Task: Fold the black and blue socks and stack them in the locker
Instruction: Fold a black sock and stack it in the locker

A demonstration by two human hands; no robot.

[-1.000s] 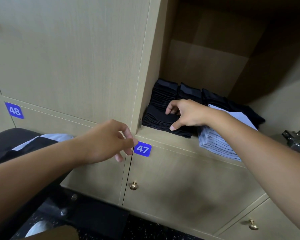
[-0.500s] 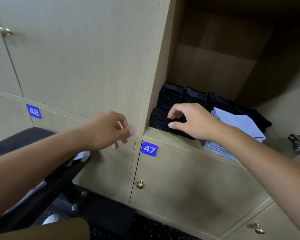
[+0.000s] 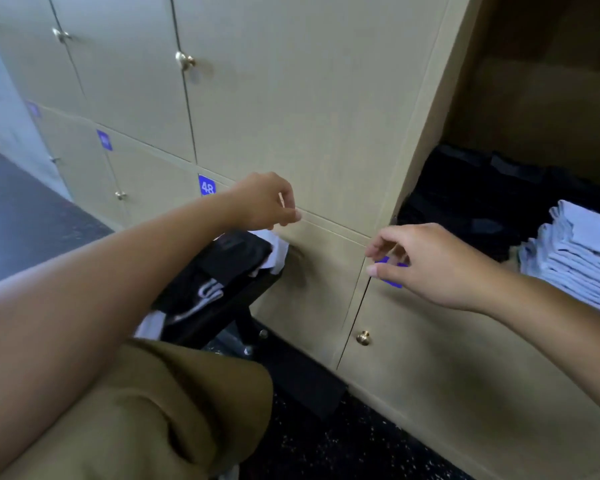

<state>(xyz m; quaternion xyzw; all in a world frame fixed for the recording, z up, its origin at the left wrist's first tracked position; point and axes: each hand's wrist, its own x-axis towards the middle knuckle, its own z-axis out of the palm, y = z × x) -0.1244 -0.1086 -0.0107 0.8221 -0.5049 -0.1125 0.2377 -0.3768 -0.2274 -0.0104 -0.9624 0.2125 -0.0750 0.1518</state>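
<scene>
Where the locker stands open on my right, the socks sit inside it in piles. The black socks are stacked at the left side of the locker, right by its wall, and more black piles go back into the dark behind them. I cannot count them, because it is too dark in there. The blue socks are a neat pile just beside the black ones, at the front edge, one sock flat on top of the next.

My right hand is out in front of the locker, not in it. Its fingers are loose and a little bent, and it holds nothing. It hangs over a small blue sticker on the door below, so I can only see bits of the sticker.

My left hand is up near the closed doors to the left. Its fingers are curled in a soft way and nothing is in it.

Under my left arm is a black bin on the floor against the lockers. It has black and white cloth things in it, all mixed up.

A blue sticker that says 48 is on a door behind my left wrist. My tan trouser leg is at the bottom.
</scene>
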